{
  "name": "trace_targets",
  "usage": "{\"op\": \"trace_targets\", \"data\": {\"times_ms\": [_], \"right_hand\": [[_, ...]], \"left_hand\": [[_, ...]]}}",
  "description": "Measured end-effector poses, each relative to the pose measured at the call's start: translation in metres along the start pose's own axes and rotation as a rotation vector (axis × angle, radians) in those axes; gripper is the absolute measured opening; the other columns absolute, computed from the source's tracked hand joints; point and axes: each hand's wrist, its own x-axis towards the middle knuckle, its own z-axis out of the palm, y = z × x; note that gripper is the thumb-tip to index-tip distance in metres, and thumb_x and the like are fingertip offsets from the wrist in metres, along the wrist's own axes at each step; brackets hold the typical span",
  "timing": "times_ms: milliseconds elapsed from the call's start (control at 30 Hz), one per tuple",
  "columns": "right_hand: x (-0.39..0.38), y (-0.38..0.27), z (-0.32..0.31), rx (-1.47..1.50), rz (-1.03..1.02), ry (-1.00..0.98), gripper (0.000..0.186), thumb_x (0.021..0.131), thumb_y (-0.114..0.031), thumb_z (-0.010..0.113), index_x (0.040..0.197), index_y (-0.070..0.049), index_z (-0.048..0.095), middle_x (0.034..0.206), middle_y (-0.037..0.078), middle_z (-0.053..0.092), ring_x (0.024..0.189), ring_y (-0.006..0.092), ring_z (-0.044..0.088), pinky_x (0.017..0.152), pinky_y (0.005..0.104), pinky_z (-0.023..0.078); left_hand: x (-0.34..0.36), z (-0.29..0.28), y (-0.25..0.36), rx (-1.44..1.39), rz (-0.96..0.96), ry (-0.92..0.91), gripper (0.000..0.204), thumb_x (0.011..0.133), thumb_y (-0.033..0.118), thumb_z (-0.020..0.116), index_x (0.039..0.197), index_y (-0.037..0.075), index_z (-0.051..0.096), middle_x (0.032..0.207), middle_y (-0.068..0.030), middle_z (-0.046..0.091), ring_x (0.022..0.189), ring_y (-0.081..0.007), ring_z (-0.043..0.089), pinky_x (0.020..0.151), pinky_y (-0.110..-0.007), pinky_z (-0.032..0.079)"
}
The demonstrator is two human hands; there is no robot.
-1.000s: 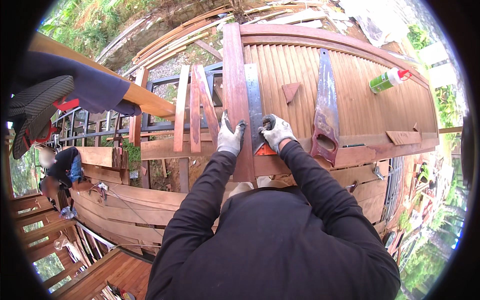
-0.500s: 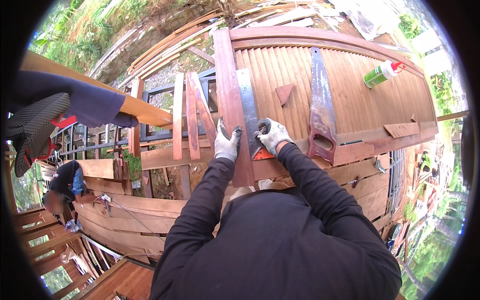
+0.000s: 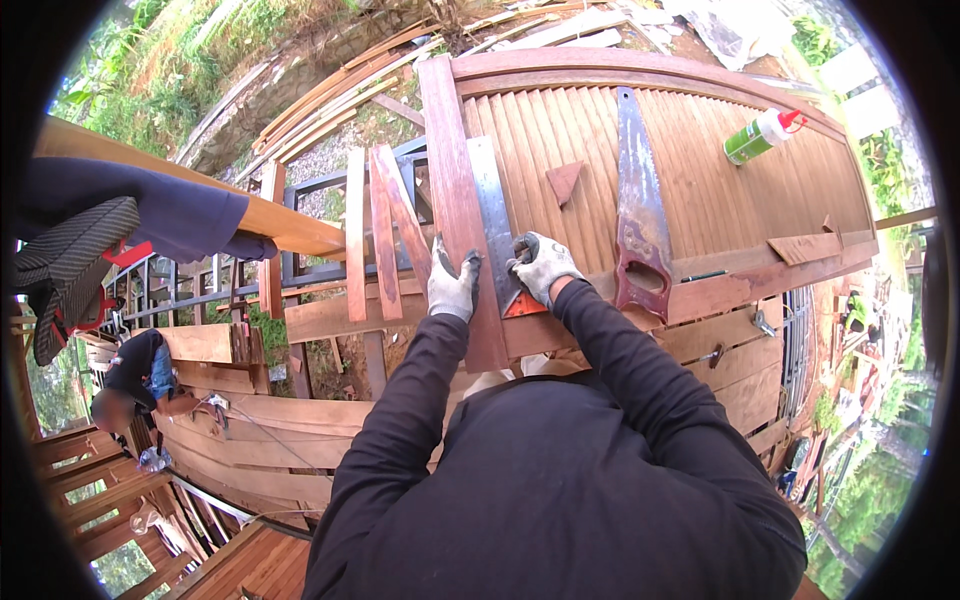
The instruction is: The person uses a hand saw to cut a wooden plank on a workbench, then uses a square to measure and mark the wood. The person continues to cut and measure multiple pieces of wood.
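Note:
My left hand (image 3: 454, 283), in a grey-white work glove, grips the left edge of a reddish-brown wooden board (image 3: 453, 150), its thumb on the top face. Along the board's right side lies a flat steel blade (image 3: 489, 190) with an orange end (image 3: 524, 306). Just right of the blade my gloved right hand (image 3: 543, 266) is closed, fingertips pinched at the blade's edge; whatever is in them is too small to make out. Further right a handsaw (image 3: 641, 210) with a dark red handle lies on a slatted wooden panel (image 3: 720, 210). A triangular wood offcut (image 3: 565, 183) lies between.
A green and white bottle with red nozzle (image 3: 760, 138) lies on the panel, near a thin wood offcut (image 3: 804, 248). A dark pen-like stick (image 3: 704, 276) rests by the saw handle. At left are loose wood strips (image 3: 383, 235), a person's dark sleeve (image 3: 190, 205) and another person (image 3: 135, 370) bending.
Both hands stay nearly in place, the left on the board and the right at the blade. The view has shifted slightly, and the person at lower left has moved a little.

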Motion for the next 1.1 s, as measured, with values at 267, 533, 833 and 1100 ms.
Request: {"op": "trace_targets", "data": {"times_ms": [267,533,833,1100], "right_hand": [[0.000,0.004,0.003,-0.003,-0.019,-0.012,0.034,0.088,-0.027,0.072,0.114,-0.007,0.066,0.108,0.013,0.072,0.104,0.0300,0.068,0.091,0.0375,0.052],[-0.006,-0.004,-0.002,-0.053,-0.022,-0.014,0.033,0.088,-0.028,0.071,0.114,-0.008,0.065,0.106,0.013,0.072,0.102,0.0303,0.068,0.090,0.0382,0.052],[-0.004,0.006,0.008,-0.066,-0.087,0.089,0.033,0.084,-0.024,0.075,0.111,-0.007,0.065,0.089,0.010,0.071,0.085,0.0252,0.068,0.081,0.0349,0.053],[-0.005,0.003,0.006,-0.034,-0.068,0.081,0.033,0.084,-0.024,0.075,0.111,-0.007,0.065,0.090,0.010,0.072,0.087,0.0260,0.069,0.082,0.0357,0.054]], "left_hand": [[0.000,0.000,0.002,0.060,0.010,0.008,0.085,0.091,0.032,0.072,0.153,-0.003,0.026,0.151,-0.0284,0.041,0.139,-0.0316,0.045,0.114,-0.035,0.035],[0.000,0.001,0.002,0.002,0.015,0.007,0.083,0.092,0.029,0.071,0.153,-0.004,0.026,0.152,-0.0286,0.040,0.140,-0.0314,0.044,0.114,-0.034,0.035],[0.001,0.001,-0.002,0.002,0.018,0.002,0.081,0.092,0.026,0.071,0.153,-0.004,0.026,0.153,-0.0279,0.039,0.141,-0.0304,0.042,0.115,-0.034,0.033],[0.001,0.002,-0.003,-0.041,0.015,0.001,0.082,0.092,0.027,0.071,0.153,-0.004,0.026,0.153,-0.0270,0.039,0.141,-0.0306,0.043,0.115,-0.035,0.033]]}}
